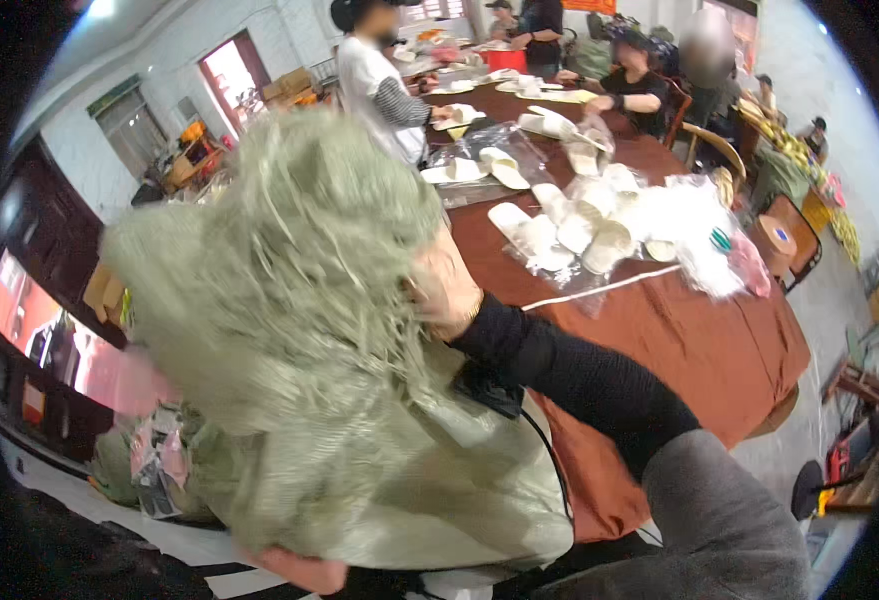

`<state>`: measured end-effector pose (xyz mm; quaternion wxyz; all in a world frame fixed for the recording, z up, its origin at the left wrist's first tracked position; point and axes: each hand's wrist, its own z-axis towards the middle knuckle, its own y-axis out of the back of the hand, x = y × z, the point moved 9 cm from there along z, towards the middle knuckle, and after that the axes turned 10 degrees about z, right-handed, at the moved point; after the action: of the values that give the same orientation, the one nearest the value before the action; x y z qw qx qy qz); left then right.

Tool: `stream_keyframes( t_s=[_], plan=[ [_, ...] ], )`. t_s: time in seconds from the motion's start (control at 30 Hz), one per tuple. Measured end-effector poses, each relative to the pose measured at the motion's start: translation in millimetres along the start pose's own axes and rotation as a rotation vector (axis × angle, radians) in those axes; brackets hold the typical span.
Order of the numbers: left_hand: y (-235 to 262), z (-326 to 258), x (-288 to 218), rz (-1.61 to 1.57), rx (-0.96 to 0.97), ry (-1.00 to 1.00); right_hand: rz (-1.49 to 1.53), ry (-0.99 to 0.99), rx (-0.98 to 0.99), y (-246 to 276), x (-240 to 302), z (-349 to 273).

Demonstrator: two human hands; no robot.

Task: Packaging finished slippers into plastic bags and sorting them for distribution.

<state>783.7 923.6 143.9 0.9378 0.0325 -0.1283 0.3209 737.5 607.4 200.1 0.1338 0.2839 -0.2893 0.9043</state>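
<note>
A big pale green woven sack (419, 480), crumpled and smeared by motion at its top, fills the middle and left of the head view. My right hand (447, 285) is closed on the bunched, frayed upper part of the sack, its arm reaching in from the lower right. At the lower edge, my left hand (299, 570) holds the sack's bottom from below, mostly covered by it. What the sack contains, if anything, is hidden.
Right of the sack stands a long table with a brown cloth (679, 340), bearing white slippers (609, 245) and clear plastic bags (704, 235). A person in white (364, 80) and one in black (634, 90) work at it. Chairs (794, 235) stand at the right.
</note>
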Motion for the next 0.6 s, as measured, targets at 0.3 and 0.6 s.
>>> stream_keyframes(
  t_s=[0.3, 0.6],
  plan=[
    [-30, 174, 11, -0.541, 0.145, 0.665, -0.974, 0.711, -0.133, 6, 249, 80],
    [-123, 373, -197, -0.920, 0.211, 0.967, -1.321, 0.841, 0.132, 147, 408, 152]
  ],
)
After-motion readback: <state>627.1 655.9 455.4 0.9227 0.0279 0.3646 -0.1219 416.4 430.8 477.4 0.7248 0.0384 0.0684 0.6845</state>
